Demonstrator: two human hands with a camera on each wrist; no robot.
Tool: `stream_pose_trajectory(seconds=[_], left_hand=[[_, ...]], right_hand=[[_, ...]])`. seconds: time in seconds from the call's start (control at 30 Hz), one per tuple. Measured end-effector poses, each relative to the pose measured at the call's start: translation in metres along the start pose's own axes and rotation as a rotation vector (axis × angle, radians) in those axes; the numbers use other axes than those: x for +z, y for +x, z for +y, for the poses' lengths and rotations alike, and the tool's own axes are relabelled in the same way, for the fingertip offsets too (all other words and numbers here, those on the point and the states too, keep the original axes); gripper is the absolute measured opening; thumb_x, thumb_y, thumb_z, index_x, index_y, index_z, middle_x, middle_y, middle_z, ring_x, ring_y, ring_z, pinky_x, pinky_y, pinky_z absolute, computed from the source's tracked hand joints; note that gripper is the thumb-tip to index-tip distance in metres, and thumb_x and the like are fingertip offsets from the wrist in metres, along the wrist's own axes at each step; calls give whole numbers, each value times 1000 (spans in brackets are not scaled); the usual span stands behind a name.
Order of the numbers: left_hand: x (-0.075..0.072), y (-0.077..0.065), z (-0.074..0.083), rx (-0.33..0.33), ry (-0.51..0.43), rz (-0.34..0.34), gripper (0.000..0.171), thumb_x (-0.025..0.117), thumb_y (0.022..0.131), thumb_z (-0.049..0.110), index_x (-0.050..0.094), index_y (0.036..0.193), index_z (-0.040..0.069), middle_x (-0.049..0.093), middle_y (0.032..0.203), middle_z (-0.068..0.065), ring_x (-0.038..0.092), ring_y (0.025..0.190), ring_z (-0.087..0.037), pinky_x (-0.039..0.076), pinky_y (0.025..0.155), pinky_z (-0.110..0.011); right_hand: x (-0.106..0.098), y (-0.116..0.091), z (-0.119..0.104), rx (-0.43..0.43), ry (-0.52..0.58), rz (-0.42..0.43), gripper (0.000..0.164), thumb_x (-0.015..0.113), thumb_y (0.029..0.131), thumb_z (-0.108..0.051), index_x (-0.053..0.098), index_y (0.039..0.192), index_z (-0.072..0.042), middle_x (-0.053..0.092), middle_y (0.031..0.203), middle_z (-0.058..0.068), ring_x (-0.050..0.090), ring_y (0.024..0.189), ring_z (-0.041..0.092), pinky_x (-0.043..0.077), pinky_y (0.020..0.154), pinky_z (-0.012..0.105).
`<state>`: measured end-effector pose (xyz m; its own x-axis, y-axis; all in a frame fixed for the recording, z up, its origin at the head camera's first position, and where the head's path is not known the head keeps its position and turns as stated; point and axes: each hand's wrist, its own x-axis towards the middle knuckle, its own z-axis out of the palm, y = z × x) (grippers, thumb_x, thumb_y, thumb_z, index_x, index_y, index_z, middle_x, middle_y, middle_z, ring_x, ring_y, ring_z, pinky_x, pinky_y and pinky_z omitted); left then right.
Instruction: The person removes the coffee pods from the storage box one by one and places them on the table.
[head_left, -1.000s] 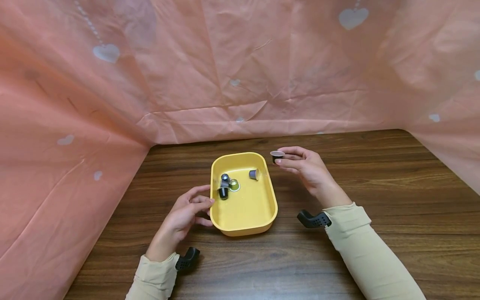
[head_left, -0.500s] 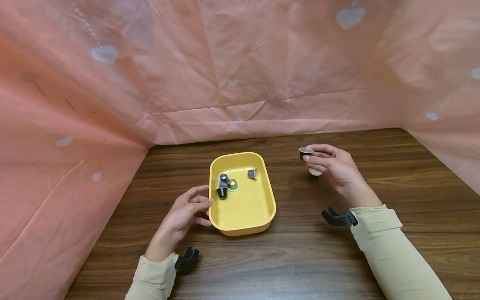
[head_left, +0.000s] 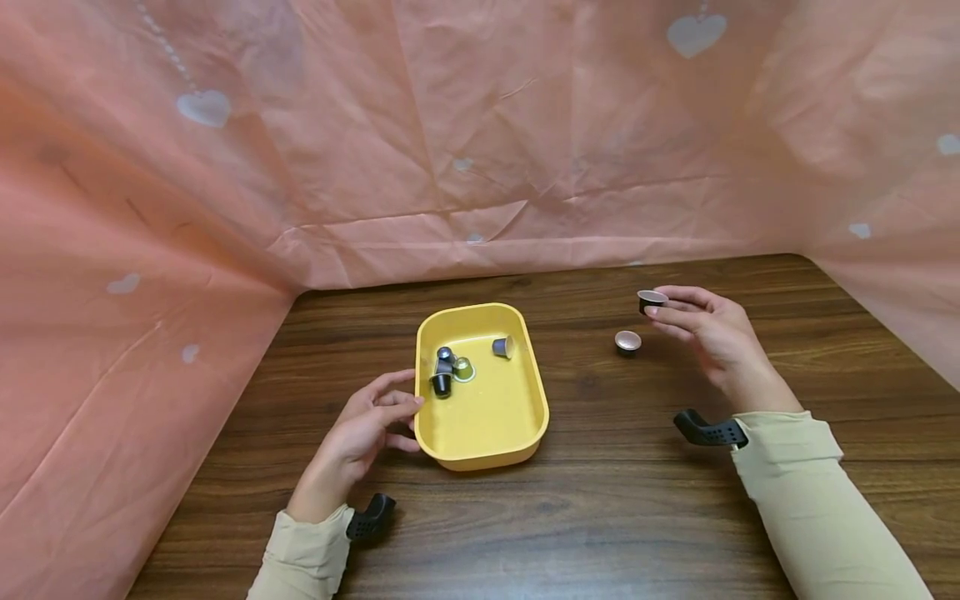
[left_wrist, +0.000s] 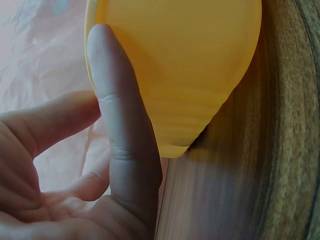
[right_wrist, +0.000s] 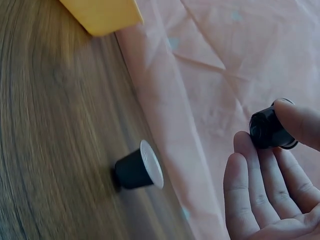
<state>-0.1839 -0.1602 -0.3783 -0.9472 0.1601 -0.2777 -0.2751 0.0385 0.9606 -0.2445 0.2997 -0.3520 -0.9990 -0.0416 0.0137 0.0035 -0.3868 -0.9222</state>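
In the head view my right hand (head_left: 712,333) pinches a black coffee capsule (head_left: 651,303) between thumb and fingers, raised over the table, its pale lid upward. A second black coffee capsule (head_left: 627,342) stands lid up on the wood just left of that hand; its dark tapered side shows in the right wrist view. My left hand (head_left: 367,429) holds the left wall of a yellow tray (head_left: 487,462), thumb at the rim and fingers along the outside. Inside the tray, a black capsule (head_left: 441,386), a green capsule (head_left: 463,369) and others cluster left; a blue-grey capsule (head_left: 502,347) lies on its side at right.
The dark wooden table (head_left: 585,500) runs back to a pink curtain (head_left: 570,158) with pale hearts, which also closes off both sides. Black wrist mounts (head_left: 708,429) jut from both sleeves.
My right hand has moved right with its capsule, from beside the tray's edge to past the standing capsule, which it now leaves uncovered. The left hand keeps its place at the tray.
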Motion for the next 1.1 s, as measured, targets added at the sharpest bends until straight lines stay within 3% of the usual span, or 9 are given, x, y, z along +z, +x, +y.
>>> stream_pose_trajectory(seconds=[0.43, 1.1], left_hand=[[-3, 0, -2, 5, -3, -9, 62, 67, 103, 6, 42, 160, 3, 71, 107, -6, 67, 81, -17, 68, 66, -33], [-2, -1, -2, 7, -12, -10, 62, 68, 103, 6, 42, 160, 4, 72, 104, -5, 68, 83, -17, 69, 66, -34]], right_hand=[[-23, 6, 9, 17, 62, 77, 30, 71, 94, 16, 80, 103, -11, 82, 97, -2, 81, 87, 11, 67, 80, 23], [-45, 8, 24, 32, -14, 176, 30, 76, 90, 15, 76, 100, -13, 80, 91, -4, 80, 81, 8, 67, 77, 24]])
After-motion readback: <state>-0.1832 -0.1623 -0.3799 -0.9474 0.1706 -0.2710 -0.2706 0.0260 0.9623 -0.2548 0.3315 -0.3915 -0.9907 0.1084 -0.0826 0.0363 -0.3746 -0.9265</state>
